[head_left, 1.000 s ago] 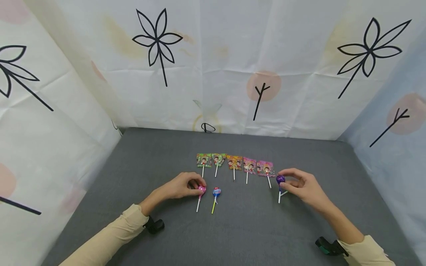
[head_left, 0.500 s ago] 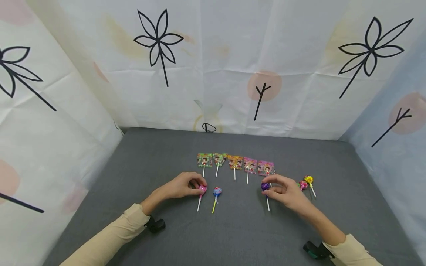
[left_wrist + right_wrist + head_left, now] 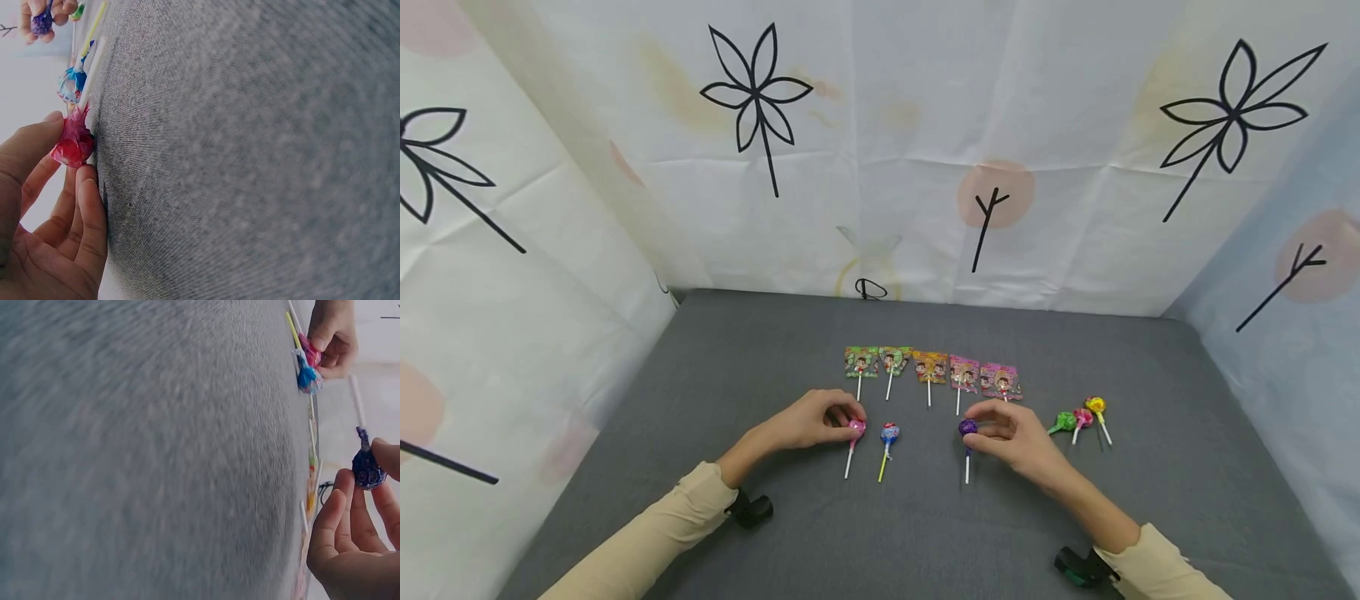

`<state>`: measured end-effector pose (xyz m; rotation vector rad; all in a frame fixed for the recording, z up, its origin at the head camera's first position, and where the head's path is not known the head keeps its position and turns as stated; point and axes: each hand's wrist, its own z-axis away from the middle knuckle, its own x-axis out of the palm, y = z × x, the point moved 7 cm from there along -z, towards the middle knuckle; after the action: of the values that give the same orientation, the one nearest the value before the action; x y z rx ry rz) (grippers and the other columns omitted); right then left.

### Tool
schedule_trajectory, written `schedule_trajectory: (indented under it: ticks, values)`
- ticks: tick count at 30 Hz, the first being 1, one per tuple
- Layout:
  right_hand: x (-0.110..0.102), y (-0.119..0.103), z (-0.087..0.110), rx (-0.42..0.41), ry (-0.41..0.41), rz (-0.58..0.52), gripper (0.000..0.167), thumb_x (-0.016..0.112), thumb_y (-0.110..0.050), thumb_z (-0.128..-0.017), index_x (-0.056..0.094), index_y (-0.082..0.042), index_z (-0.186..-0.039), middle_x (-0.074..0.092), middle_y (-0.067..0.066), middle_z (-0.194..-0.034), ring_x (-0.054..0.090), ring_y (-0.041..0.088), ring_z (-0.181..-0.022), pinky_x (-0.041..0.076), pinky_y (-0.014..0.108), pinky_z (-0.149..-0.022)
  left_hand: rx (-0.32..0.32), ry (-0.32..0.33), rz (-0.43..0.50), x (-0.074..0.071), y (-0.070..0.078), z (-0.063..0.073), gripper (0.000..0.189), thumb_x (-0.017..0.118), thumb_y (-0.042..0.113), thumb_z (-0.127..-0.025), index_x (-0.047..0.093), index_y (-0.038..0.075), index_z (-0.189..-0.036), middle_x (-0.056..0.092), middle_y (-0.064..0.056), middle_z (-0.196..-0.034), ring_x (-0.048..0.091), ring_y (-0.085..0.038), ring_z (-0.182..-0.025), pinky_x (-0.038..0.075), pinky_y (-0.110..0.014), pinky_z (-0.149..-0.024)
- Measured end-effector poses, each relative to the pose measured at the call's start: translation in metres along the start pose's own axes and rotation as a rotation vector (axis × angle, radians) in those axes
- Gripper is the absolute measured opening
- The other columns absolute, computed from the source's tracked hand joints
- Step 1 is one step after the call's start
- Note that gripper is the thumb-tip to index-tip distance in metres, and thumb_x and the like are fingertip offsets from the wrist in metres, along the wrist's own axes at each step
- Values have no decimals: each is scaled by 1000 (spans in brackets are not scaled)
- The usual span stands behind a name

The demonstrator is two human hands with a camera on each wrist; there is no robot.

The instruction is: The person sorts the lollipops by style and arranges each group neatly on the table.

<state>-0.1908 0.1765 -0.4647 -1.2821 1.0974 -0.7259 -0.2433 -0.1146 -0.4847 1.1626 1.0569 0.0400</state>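
My left hand [image 3: 822,418] pinches the wrapped head of a pink lollipop [image 3: 74,145] between thumb and fingers, low at the table; its white stick points toward me. Just right of it lies a blue lollipop [image 3: 889,433] with a yellow stick, touched by neither hand. Over the table to the right, my right hand [image 3: 1015,437] pinches a purple lollipop [image 3: 367,467] by its head. In the right wrist view the purple one hangs above the grey surface, its white stick pointing away from the palm.
Behind the hands, flat-packet lollipops lie in a row: two green [image 3: 861,362], an orange [image 3: 929,367] and two pink packets [image 3: 1000,381]. Right of my right hand rest a green lollipop [image 3: 1063,422], a red-pink lollipop [image 3: 1082,417] and a yellow lollipop [image 3: 1096,405] on the grey table [image 3: 760,333].
My right hand has carried the purple lollipop leftward, away from the green, red-pink and yellow lollipops, which have come into view. The left hand stays in place on the pink lollipop.
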Motion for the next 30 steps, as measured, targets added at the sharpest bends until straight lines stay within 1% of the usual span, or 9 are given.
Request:
schedule_trajectory:
  ticks: [6, 11, 17, 23, 30]
  values:
    - [15, 2, -8, 23, -36, -13, 28, 77, -1, -90, 65, 6, -115, 65, 22, -115, 69, 29, -96, 55, 30, -76, -1, 1, 4, 0, -1, 0, 18, 76, 17, -96, 72, 15, -114, 66, 10, -101, 62, -9, -88, 53, -30, -75]
    - [31, 4, -17, 11, -56, -11, 27, 78, 3, -88, 65, 8, -111, 67, 22, -113, 71, 30, -96, 55, 28, -76, 8, 1, 2, 0, -1, -1, 18, 76, 17, -95, 72, 16, -113, 65, 9, -101, 62, -9, -88, 53, -30, -75]
    - [44, 2, -28, -22, -49, 45, 25, 81, 2, -86, 69, 8, -107, 69, 19, -105, 70, 26, -88, 55, 27, -73, 3, -5, 7, 0, -1, -1, 18, 76, 18, -96, 72, 17, -113, 65, 10, -101, 63, -9, -88, 53, -30, -75]
    - [52, -1, -33, -10, -42, 85, 25, 82, 3, -83, 71, 8, -105, 70, 18, -100, 69, 27, -84, 54, 26, -71, -3, -4, 8, 1, -1, -1, 18, 76, 17, -95, 72, 17, -112, 65, 10, -100, 63, -9, -88, 53, -29, -76]
    - [53, -1, -37, -10, -16, 130, 24, 85, 2, -81, 73, 5, -102, 72, 15, -94, 68, 26, -80, 52, 26, -68, 10, -1, -3, 0, 2, -1, 18, 75, 16, -96, 72, 14, -113, 65, 10, -100, 62, -9, -88, 53, -29, -75]
